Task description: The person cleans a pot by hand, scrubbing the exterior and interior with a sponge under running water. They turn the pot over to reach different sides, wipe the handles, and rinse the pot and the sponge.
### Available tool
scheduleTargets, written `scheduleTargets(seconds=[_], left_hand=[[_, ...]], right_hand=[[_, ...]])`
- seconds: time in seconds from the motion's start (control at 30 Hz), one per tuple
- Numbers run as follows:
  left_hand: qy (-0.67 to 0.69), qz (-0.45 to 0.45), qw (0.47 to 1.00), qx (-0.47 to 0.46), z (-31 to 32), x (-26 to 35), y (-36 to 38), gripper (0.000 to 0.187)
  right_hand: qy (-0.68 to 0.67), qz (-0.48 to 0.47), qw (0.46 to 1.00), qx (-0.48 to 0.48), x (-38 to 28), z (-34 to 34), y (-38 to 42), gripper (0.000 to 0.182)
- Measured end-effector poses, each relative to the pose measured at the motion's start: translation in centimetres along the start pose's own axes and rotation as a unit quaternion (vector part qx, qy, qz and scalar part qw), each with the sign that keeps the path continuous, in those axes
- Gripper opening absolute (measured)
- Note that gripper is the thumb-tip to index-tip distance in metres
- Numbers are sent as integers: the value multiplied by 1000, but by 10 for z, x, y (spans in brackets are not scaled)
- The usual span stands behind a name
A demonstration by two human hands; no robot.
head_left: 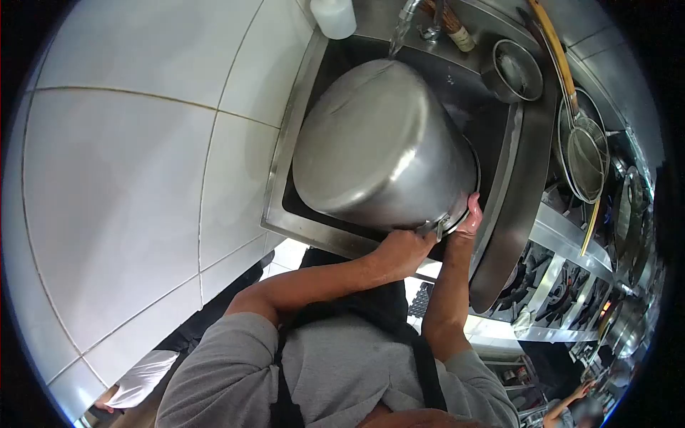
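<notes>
A large metal stockpot (pixel 385 135) lies tilted on its side in the sink (pixel 285 164), its base turned up and away from its rim. Water from the tap (pixel 404 16) runs down onto the pot's far edge. My left hand (pixel 405 250) is closed around the pot's side handle (pixel 430 228), close to the rim. Beside it, my right hand (pixel 469 216) is at the rim, wet, with its fingers curled up over the edge. The inside of the pot faces away and is hidden.
A small metal pot (pixel 514 71) stands on the sink's right ledge. A brush (pixel 457 28) and a white container (pixel 334 18) are behind the sink. Strainers (pixel 585 157) hang at right, above a stove (pixel 556 285). A tiled wall (pixel 143 157) borders the left; other people appear at the lower corners.
</notes>
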State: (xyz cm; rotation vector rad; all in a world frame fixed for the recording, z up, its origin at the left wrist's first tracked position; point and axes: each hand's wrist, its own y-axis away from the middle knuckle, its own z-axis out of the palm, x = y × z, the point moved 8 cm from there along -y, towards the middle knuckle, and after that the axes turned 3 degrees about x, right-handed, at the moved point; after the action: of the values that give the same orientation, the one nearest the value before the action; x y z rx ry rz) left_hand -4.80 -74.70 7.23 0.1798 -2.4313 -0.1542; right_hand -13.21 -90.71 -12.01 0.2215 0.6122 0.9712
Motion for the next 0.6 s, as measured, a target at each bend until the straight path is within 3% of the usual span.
scheduleTargets(seconds=[0.07, 0.13, 0.23, 0.37, 0.43, 0.5, 0.53, 0.57, 0.6], left_hand=[[12, 1, 1000, -2, -8, -1, -7, 21], [40, -48, 997, 44, -27, -19, -12, 24], [69, -120, 983, 123, -59, -60, -22, 29], [116, -229, 959, 115, -76, -125, -20, 36], [29, -292, 947, 130, -111, -138, -23, 42], [75, -291, 906, 297, -164, -169, -49, 44], [61, -226, 902, 362, -178, -204, -81, 40], [340, -190, 836, 387, -166, -263, -127, 34], [510, -228, 759, 334, -167, -287, -169, 32]], right_hand=[[25, -21, 999, 21, -10, 10, -4, 62], [-14, 39, 999, -22, -10, 34, -16, 50], [110, 26, 992, 60, -14, 85, -56, 32], [204, 30, 975, 77, 13, 137, -99, 38], [256, -16, 959, 122, 13, 169, -88, 46], [303, -7, 942, 144, 29, 137, -111, 53], [339, 11, 934, 116, 31, 155, -104, 54], [373, 29, 923, 88, 33, 175, -98, 54], [429, 35, 899, 76, 35, 187, -95, 53]])
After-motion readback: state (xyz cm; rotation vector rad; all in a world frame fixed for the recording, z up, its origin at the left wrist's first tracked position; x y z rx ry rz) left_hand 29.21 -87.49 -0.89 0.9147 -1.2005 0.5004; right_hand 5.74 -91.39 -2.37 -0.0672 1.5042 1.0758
